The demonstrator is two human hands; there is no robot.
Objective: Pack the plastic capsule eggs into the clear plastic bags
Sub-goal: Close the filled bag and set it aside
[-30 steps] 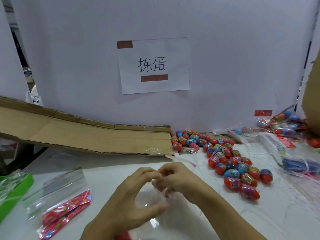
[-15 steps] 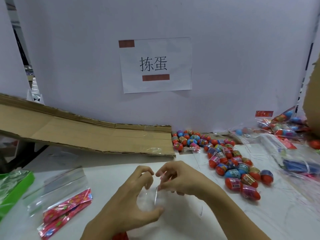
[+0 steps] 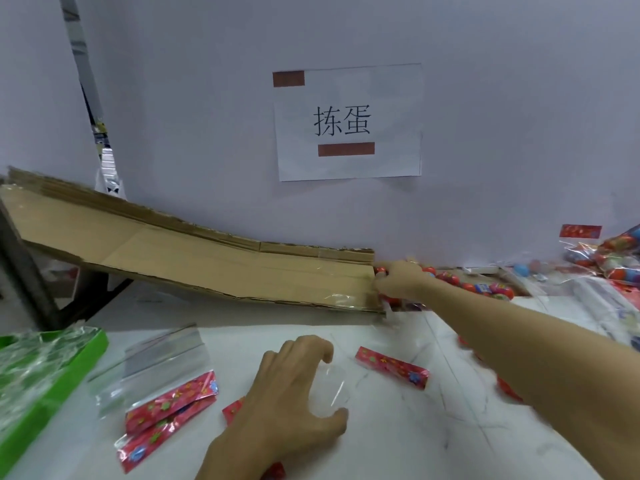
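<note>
The white table (image 3: pixel 398 427) lies bare in the near middle and toward the near right — room there for a hand to pass. On the left a stack of clear bags with red headers (image 3: pixel 162 386) and a green packet (image 3: pixel 38 382) crowd the edge. The sloped cardboard sheet (image 3: pixel 194 265) closes off the back left, tight against the wall (image 3: pixel 485 133). The capsule eggs (image 3: pixel 478 287) line the back right — filled bags (image 3: pixel 609 258) are heaped beyond.
</note>
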